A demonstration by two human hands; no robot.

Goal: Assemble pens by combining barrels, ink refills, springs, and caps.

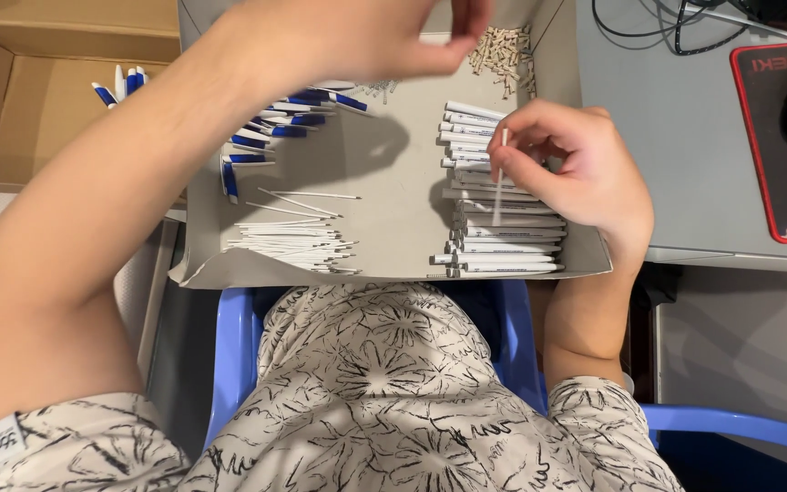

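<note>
Cardboard tray (393,260) on the lap: right hand (576,169) pinches a thin white refill tube (500,178) upright over stacked white pen barrels (503,232). Left hand (393,36) — fingertips pinched together, possibly on something small — hovers above blue-and-white pen caps (275,128); loose refills (293,241) lie nearby.

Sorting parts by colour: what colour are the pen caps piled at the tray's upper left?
Blue and white pen caps, seen in the head view.
</note>
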